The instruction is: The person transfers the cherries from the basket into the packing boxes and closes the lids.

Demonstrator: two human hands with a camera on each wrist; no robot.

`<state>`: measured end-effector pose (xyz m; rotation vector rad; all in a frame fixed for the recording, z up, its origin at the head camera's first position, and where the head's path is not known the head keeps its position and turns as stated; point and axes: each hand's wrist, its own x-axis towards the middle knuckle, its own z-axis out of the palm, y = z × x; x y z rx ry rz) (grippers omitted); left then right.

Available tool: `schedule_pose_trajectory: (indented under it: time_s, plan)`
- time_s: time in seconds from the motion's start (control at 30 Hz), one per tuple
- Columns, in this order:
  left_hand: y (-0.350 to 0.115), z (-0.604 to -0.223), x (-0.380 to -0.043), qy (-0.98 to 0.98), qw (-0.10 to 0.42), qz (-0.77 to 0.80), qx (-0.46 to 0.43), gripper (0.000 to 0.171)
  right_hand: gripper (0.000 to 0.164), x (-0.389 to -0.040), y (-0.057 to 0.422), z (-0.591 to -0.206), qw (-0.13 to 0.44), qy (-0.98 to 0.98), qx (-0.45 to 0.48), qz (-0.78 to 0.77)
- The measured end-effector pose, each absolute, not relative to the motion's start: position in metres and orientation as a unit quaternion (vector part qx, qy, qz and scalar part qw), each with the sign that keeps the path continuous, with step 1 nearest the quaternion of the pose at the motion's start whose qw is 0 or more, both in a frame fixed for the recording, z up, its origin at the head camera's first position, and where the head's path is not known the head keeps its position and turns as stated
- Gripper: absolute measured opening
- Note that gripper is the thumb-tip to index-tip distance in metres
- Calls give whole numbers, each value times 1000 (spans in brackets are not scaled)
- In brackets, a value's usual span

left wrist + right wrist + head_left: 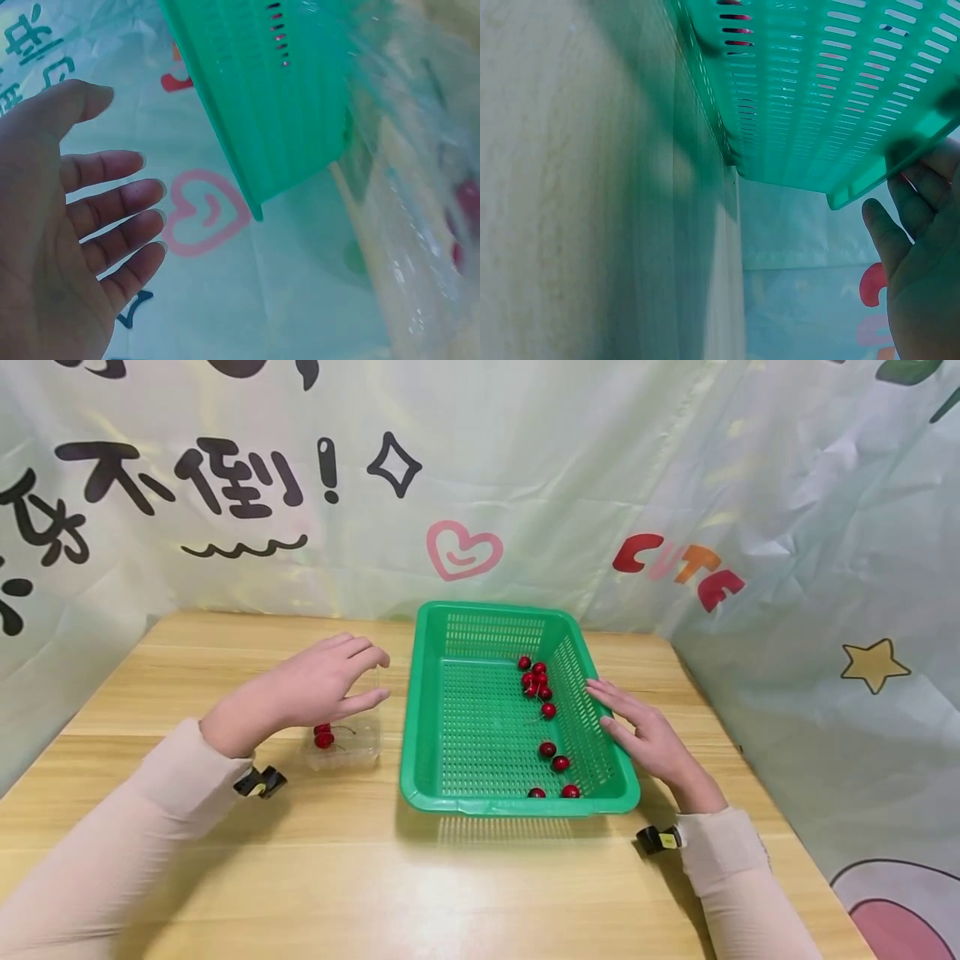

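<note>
My left hand (324, 680) hangs above a clear plastic box (360, 742), fingers spread apart from the thumb with nothing between them. Two red cherries (323, 739) with thin stems lie in that box, partly beneath the hand. In the left wrist view, the palm and loosely extended fingers (124, 199) show beside the green basket (277, 112). My right hand (647, 735) rests its extended fingers on the right rim of the green plastic basket (415, 718). Inside the basket, several cherries (548, 711) lie along its right side, some clustered toward the back.
The wooden table (337, 877) extends in front of the basket and to both sides. A printed white curtain (540, 468) hangs behind the table and along its sides. Black wrist cameras (260, 782) sit at both cuffs.
</note>
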<state>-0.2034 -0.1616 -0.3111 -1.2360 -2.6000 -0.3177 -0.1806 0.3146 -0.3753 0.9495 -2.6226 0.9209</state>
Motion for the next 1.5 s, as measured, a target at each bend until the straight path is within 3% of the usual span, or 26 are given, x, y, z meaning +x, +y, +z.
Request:
schedule_pose_trajectory:
  time_s: [0.2, 0.67, 1.07, 1.5]
  plan:
    - [-139, -297, -213, -897, 92, -123, -414, 45, 48, -181, 315, -373, 102, -887, 321, 315]
    - [-82, -265, -234, -890, 72, -130, -430, 43, 47, -181, 318, -373, 113, -883, 331, 313]
    - [-32, -245, -256, -898, 11, -150, -413, 47, 46, -179, 318, -371, 104, -888, 323, 311]
    - [1, -265, -289, -899, -36, -187, -395, 35, 47, -181, 315, -374, 100, -885, 322, 321]
